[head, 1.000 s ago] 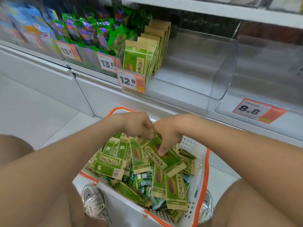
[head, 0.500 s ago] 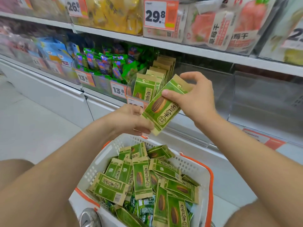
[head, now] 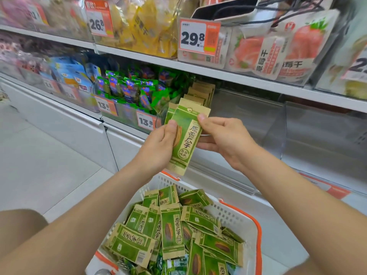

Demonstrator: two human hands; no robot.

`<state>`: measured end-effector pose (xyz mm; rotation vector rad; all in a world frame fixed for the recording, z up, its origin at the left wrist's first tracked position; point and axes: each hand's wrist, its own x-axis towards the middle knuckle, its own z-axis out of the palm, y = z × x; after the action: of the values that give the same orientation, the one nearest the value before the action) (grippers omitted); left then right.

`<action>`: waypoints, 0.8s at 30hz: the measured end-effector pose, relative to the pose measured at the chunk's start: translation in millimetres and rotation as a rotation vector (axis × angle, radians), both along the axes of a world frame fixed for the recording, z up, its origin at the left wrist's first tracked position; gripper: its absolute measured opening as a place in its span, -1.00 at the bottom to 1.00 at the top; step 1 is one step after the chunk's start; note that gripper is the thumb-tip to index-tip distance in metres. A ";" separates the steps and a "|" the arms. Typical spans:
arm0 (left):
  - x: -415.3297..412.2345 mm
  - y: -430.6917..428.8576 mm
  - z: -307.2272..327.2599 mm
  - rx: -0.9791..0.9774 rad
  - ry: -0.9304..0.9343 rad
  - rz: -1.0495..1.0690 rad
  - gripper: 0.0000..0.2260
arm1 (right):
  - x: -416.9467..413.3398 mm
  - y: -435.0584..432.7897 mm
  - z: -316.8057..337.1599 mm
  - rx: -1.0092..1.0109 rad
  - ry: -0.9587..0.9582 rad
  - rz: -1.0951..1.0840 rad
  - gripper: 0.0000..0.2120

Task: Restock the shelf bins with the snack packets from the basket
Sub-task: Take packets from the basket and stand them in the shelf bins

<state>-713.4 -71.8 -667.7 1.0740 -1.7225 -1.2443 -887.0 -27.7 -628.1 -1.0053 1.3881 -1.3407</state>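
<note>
A green and tan sunflower-seed packet (head: 186,135) stands upright in front of the shelf, held by both hands. My left hand (head: 158,147) grips its left edge with the thumb on the front. My right hand (head: 224,139) pinches its upper right edge. Behind it a row of the same packets (head: 200,94) stands at the left end of a clear shelf bin (head: 248,120). Below, a white basket with orange trim (head: 238,219) holds several more of these packets (head: 170,233), lying loose.
A second clear bin (head: 325,135) to the right shows nothing inside. Left of the seed row sit green and purple snack bags (head: 129,90) behind price tags (head: 146,121). The upper shelf (head: 198,66) carries yellow and pink packs. White cabinet fronts (head: 65,128) run below.
The packet was lifted out of the basket by my right hand and turned upright. My left hand came up from the basket and now grips it too. The view tilted upward.
</note>
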 end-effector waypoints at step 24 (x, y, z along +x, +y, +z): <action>-3.0 -46.6 -23.2 -0.311 -0.253 0.264 -0.46 | 18.5 -78.6 -25.6 -0.187 1.063 -0.121 -0.70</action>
<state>-716.4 -118.4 -690.9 1.2581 -1.8154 -0.6737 -868.5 -106.3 -653.7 -1.9413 2.1203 -1.0310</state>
